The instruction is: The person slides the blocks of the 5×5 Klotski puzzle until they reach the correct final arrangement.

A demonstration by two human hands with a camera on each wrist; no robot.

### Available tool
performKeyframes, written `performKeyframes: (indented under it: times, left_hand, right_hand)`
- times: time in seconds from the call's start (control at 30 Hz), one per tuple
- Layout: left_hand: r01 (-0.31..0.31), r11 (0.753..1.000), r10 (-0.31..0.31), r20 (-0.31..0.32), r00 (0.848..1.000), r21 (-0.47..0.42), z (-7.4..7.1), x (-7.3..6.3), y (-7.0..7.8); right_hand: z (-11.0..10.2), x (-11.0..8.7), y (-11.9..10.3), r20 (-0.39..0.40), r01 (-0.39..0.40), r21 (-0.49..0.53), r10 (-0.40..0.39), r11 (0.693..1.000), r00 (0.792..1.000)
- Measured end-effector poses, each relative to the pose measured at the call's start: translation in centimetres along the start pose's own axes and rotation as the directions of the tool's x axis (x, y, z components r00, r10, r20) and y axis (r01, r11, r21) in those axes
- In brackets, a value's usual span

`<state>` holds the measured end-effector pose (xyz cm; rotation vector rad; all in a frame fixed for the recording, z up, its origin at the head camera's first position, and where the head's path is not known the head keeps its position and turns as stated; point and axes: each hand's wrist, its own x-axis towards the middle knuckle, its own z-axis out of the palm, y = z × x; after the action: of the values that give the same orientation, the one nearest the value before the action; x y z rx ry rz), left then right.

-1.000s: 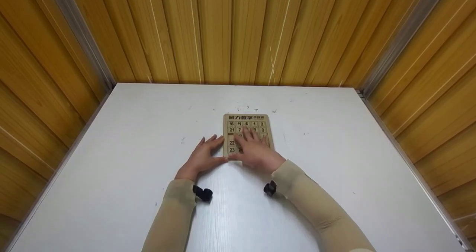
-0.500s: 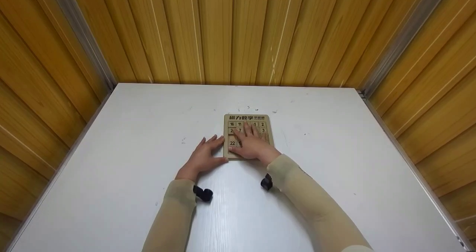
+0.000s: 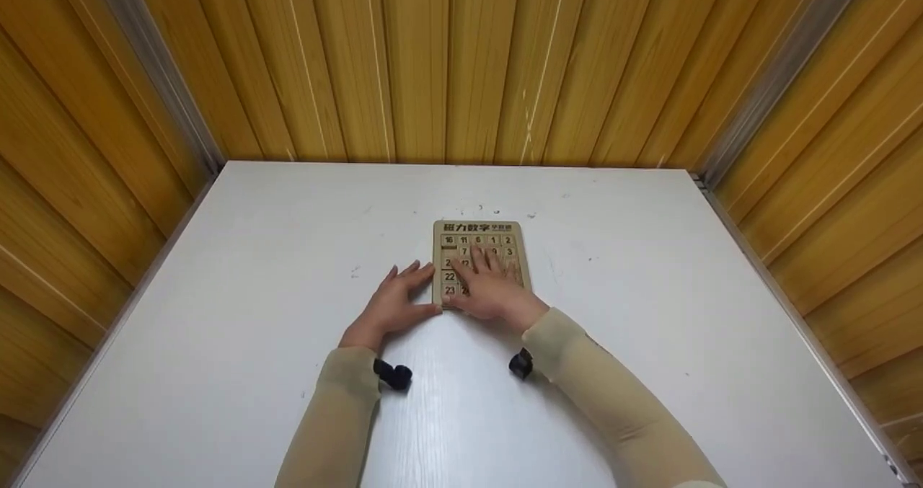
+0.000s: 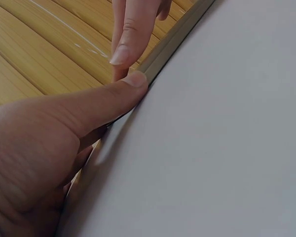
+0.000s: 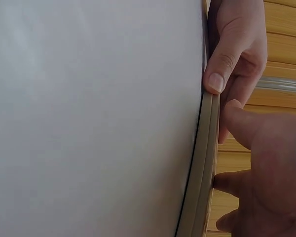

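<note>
So the thing here is a flat, rectangular, tan wood-look number board (image 3: 476, 227), lying flat on the white tabletop (image 3: 288, 293) around the middle, a bit toward the far side. Set in it are small square tan tiles with black numbers (image 3: 493, 240), plus an empty slot (image 3: 448, 251) in the leftmost column, right under the 16.

My guess on handling: light, stiff, not really fragile, and light enough to skid on that smooth top if you push sideways without bracing it. The header reads "magnetic numbers", so I'd expect the tiles to cling a bit but slide fine under one fingertip. Hold the frame by its rim or a near corner and leave the tile faces free.

That's pretty much what the left hand (image 3: 389, 308) does: thumb against the near edge by the left corner, fingers spread along the left side, bracing rather than pinching. The right hand (image 3: 497, 293) is spread over the tiles, fingers apart, nothing pinched; index tip is by the tile below the slot, but I can't tell how hard it presses.

Further out: tan sleeves (image 3: 328, 416), a little black camera (image 3: 394, 375) at each wrist, and yellow-brown wood-grain panels (image 3: 418, 63) behind the table.
</note>
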<state>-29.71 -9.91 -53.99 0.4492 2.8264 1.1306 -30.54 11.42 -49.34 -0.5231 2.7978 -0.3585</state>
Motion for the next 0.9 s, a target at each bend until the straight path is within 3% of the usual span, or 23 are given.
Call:
performKeyframes:
  times: [0.23, 0.63, 0.9]
  left_hand:
    - [0.002, 1.000, -0.002, -0.006, 1.000, -0.014, -0.1, -0.2, 0.1]
    - [0.027, 1.000, -0.027, 0.016, 1.000, -0.004, 0.0, 0.0, 0.2]
    - [0.012, 1.000, -0.012, 0.014, 1.000, -0.006, -0.1, 0.0, 0.1]
  right_hand:
    - [-0.6, -0.1, 0.0, 0.008, 0.013, 0.030, -0.013, 0.999, 1.000]
    - [-1.0, 3.6, 0.8, -0.025, -0.067, 0.060, 0.069, 0.996, 0.997]
    - [-0.9, 3.6, 0.6, -0.037, -0.060, 0.063, 0.063, 0.996, 0.997]
